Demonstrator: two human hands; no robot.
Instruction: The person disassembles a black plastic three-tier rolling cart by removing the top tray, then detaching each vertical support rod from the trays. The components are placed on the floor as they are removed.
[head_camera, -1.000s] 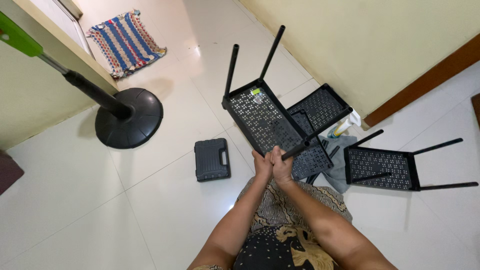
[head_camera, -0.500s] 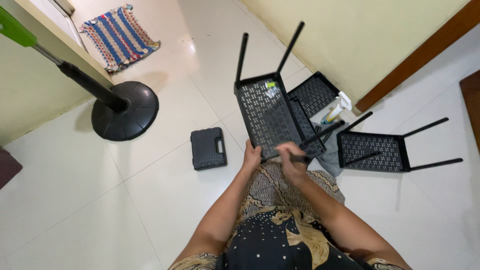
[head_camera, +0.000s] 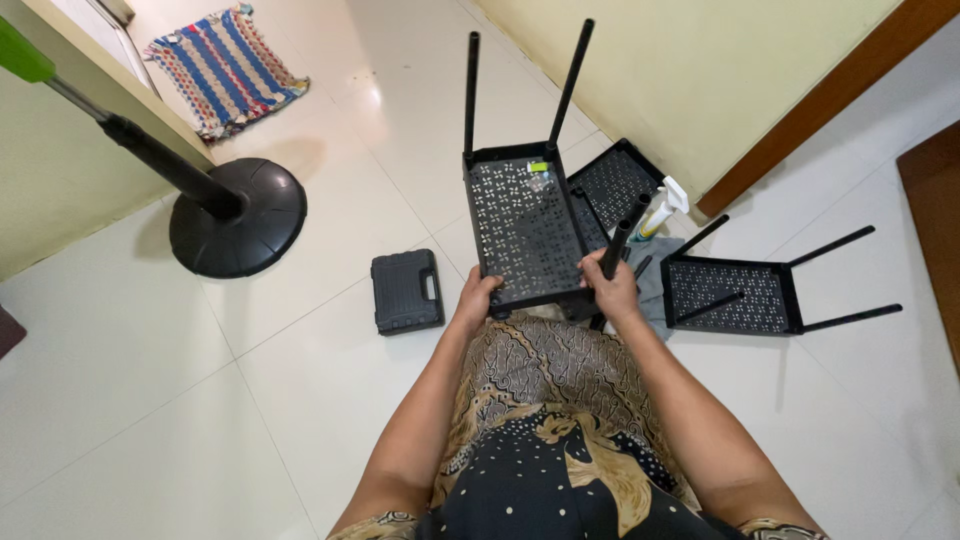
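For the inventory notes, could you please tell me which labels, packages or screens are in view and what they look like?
Sticker: small yellow-green rectangle at the far edge of the black perforated shelf held in both hands.
Clear packet: small, just beside the sticker, contents unclear.
Case: black, rectangular, closed, on the floor left of the shelf.
No screens.

Three black perforated shelves (head_camera: 522, 228), one tool case (head_camera: 405, 291), one spray bottle (head_camera: 660, 212).

Bright, even indoor light. Glossy floor (head_camera: 300, 330) shows soft glare patch near rug (head_camera: 222, 66). Fan base (head_camera: 238, 216) casts faint, diffuse shadow. Focus sharp throughout, no motion blur. Wide-angle lens bends wall lines at edges.
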